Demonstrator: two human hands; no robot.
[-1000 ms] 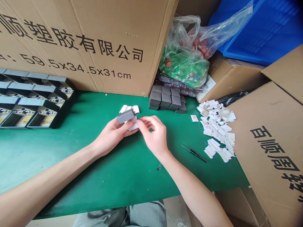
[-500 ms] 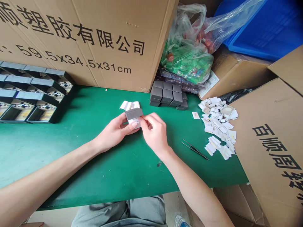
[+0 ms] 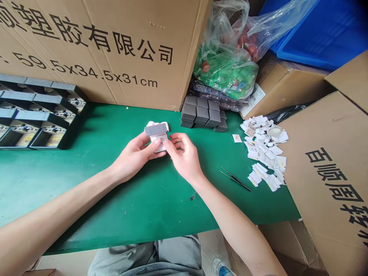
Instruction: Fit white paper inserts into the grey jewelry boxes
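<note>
A small grey hinged box (image 3: 156, 129) with a white inside is held lid up, tilted toward me, above the green table. My left hand (image 3: 138, 153) wraps round it from the left, its thumb lying across the white inside. At the lower right of the box, my right hand (image 3: 184, 155) has its thumb on the white part while the other fingers curl alongside. Whether a small piece is under the right thumb is hidden. Just behind the box lies a crumpled white piece (image 3: 150, 124), partly covered by it.
Stacked grey boxes (image 3: 202, 112) stand at the back. Tweezers (image 3: 235, 179) lie right of my right arm, before a pile of white cards (image 3: 266, 143). Open black boxes (image 3: 47, 134) fill the left. Large cartons (image 3: 120, 23) and a bag of green pieces (image 3: 227, 73) border the table.
The box has moved slightly left and its lid stands further open, showing more white inside. My right thumb has moved from the box's upper right side down onto the white part.
</note>
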